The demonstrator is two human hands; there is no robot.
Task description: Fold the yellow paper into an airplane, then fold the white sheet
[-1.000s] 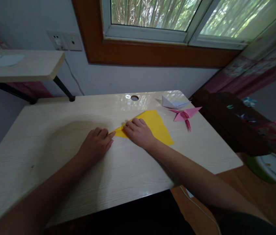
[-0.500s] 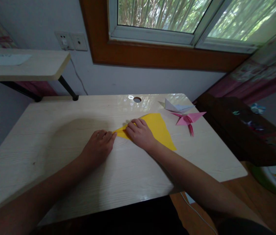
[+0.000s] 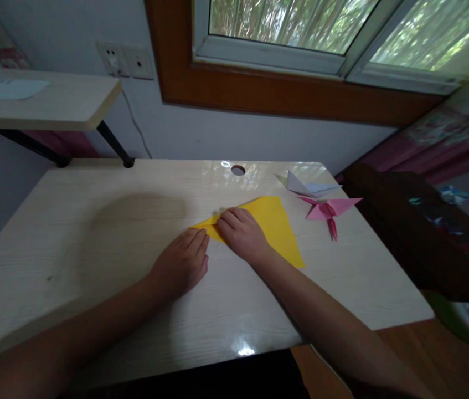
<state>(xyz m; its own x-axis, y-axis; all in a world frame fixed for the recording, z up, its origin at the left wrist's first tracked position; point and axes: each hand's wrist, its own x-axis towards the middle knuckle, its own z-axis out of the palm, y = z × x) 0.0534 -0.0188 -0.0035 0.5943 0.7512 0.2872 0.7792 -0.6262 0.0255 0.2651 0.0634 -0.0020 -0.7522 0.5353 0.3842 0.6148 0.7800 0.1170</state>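
Our left hand (image 3: 184, 261) has slid along the yellow paper (image 3: 273, 224) edge, flat and open; our right hand (image 3: 242, 234) presses the paper, palm down.

I see bare table (image 3: 93, 233) wide open to the left and along the near edge; to the right, a pink paper figure (image 3: 329, 209) and a white one (image 3: 307, 185) block the far corner.

The paper (image 3: 276, 224) is bright yellow. The counter (image 3: 93, 233) is pale wood with thin grain lines. Near it lies a pink folded paper shape (image 3: 329, 209) and a white folded paper shape (image 3: 307, 185). The window frame (image 3: 284, 94) is brown wood. The curtain (image 3: 446, 138) is pink with a pattern.
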